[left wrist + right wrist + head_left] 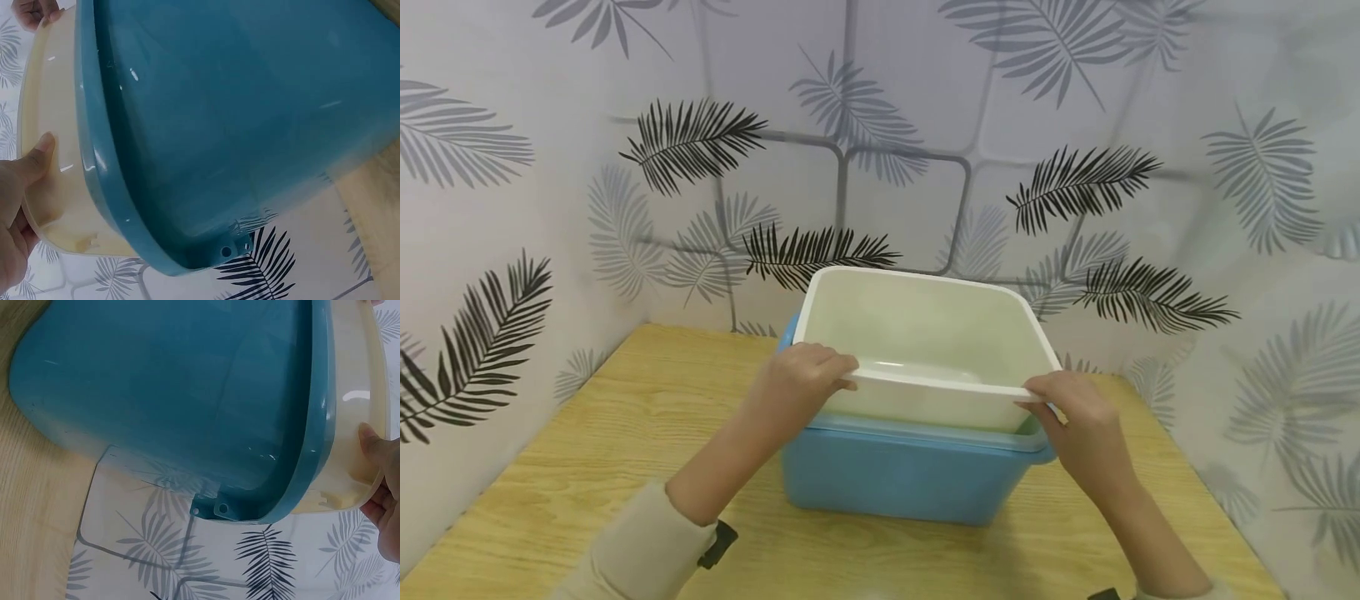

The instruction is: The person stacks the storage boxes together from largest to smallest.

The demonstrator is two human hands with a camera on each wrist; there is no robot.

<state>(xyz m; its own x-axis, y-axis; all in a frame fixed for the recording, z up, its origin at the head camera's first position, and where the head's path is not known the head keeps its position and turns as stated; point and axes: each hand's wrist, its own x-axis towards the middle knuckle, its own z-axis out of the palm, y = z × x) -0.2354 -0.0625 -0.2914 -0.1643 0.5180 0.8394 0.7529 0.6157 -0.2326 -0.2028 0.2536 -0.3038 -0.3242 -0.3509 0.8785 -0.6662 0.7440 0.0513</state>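
Note:
A white plastic basin (925, 404) sits partly inside a larger blue plastic bin (902, 475), its rim standing above the blue one. My left hand (805, 379) pinches the white rim near its front left corner. At the front right corner, my right hand (1078, 417) grips the same rim between thumb and fingers. In the left wrist view, the left thumb (42, 156) presses the outer wall of the basin. The right wrist view shows the right thumb (370, 439) against that wall too. How deep the basin reaches inside the bin is hidden.
The bin stands on a wood-grain table (647, 433). Behind and on both sides rise pale walls (910, 208) with a leaf pattern, close to the table's far edge.

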